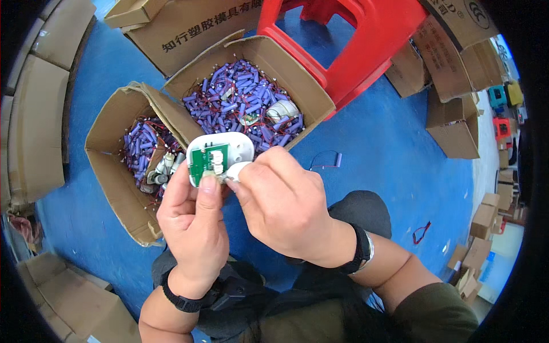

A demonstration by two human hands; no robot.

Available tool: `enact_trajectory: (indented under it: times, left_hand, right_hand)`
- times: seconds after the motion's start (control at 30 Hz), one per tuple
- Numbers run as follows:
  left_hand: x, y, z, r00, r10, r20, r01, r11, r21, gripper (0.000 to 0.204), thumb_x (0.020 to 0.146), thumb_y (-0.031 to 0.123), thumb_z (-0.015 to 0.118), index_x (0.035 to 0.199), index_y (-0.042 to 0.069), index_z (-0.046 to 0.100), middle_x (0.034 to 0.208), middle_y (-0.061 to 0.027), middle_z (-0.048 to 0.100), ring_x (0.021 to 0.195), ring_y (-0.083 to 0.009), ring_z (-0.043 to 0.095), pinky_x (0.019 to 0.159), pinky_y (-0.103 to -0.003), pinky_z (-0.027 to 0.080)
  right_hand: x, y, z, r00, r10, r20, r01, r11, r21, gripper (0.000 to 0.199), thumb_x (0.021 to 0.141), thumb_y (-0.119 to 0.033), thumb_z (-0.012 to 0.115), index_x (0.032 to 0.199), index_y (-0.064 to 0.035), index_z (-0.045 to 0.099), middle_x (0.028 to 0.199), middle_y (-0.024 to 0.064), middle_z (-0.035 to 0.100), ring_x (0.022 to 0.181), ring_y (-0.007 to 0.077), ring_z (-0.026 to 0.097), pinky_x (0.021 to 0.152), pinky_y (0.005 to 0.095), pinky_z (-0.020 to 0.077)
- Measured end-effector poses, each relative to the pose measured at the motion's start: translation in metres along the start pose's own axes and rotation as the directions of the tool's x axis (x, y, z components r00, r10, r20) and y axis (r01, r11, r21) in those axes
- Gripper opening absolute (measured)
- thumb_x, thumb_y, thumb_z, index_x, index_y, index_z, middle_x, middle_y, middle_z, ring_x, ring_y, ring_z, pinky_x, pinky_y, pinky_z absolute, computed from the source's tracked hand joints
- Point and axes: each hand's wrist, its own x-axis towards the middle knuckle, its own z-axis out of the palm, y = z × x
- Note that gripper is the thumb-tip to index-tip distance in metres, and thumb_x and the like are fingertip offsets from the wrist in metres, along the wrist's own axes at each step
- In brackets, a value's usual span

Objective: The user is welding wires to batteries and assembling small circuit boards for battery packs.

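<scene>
My left hand [197, 231] is closed on a white rounded plastic housing [244, 147], its thumb lying on the lower edge of a green circuit board [198, 166] set in it. White connectors [217, 158] stand on the board. My right hand [286, 206] pinches a small white rounded piece [238, 171] against the housing's lower right edge; whether that piece is attached cannot be seen. Beyond my hands, purple cylinder cells [229, 106] with red wires fill a cardboard box [309, 94]. A second box [108, 166], at left, holds more cells and white parts.
A red plastic stool [366, 48] stands behind the boxes. Cardboard cartons line the left side [40, 108] and upper right [454, 128]. On the blue floor [400, 166] lie a loose wired purple cell [338, 160] and a red wire [421, 232].
</scene>
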Motion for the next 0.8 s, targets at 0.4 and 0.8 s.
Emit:
enact_trajectory:
  times: [0.4,0.8]
  left_hand:
    - [0.003,0.002,-0.004,0.994,-0.108,-0.017,0.109,0.992,0.055,0.028,0.085,0.008,0.052,0.111,-0.003,0.05,0.098,-0.0086,0.059,0.087,-0.0141,0.057,0.078,-0.029,0.047]
    - [0.012,0.008,-0.006,0.97,-0.232,0.069,0.237,0.968,-0.078,0.026,0.085,0.008,0.053,0.108,-0.003,0.052,0.097,-0.011,0.06,0.087,-0.0171,0.059,0.079,-0.033,0.049]
  right_hand:
    - [-0.002,0.002,0.0,0.996,-0.075,0.049,0.078,0.994,-0.073,0.014,0.066,0.004,0.061,0.078,0.0009,0.054,0.069,0.0098,0.049,0.054,0.0227,0.051,0.045,0.03,0.0426]
    - [0.004,0.018,0.001,0.988,-0.109,0.11,0.1,0.992,0.077,0.018,0.064,0.006,0.062,0.079,0.0022,0.052,0.072,0.012,0.049,0.065,0.0263,0.052,0.056,0.0308,0.0443]
